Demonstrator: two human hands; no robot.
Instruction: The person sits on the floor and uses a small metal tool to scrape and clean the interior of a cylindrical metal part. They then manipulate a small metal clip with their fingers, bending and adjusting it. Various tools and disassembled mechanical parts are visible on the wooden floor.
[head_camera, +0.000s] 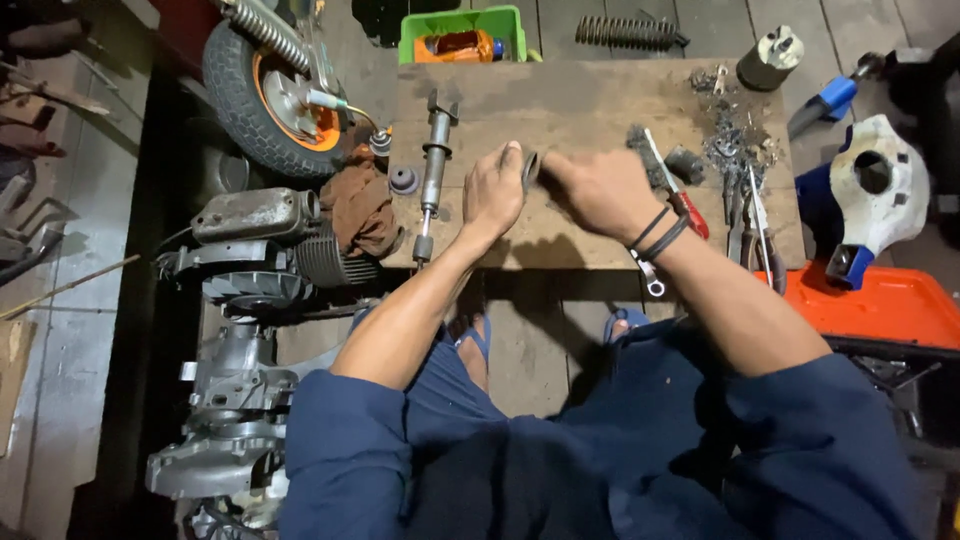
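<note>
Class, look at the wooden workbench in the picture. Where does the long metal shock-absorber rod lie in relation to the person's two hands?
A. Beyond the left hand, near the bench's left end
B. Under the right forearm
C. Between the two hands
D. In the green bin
A: the shock-absorber rod lies lengthwise on the workbench, outside the left hand toward the wheel, while the right hand is farther right.

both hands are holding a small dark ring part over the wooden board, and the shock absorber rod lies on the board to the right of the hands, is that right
Not quite. The shock absorber rod lies on the wooden board to the left of the hands, not the right, as the head view shows. The rest holds: the left hand and right hand hold a small dark ring part between them over the board.
</note>
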